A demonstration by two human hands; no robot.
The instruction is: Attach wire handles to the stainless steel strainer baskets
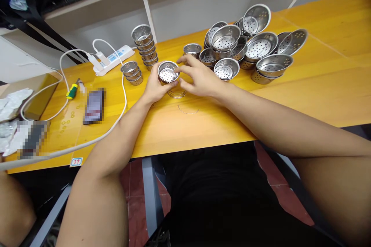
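A small perforated metal cup point(168, 72) is tilted up in my left hand point(156, 86), whose fingers and thumb wrap round its left and lower sides. My right hand point(199, 77) is at the cup's right edge with its fingers apart, one fingertip at the rim; it grips nothing that I can make out. Just below the cup lie several thin wire rings point(176, 94), partly hidden by my hands. A single curved wire point(188, 113) rests nearer the table's front edge.
Stacked metal cups point(147, 48) stand behind my left hand, with a shorter stack point(132, 71) beside them. Many cups point(226, 40) are piled at the right. A power strip point(114, 60), its cable, a screwdriver point(72, 90) and a phone point(94, 106) lie left.
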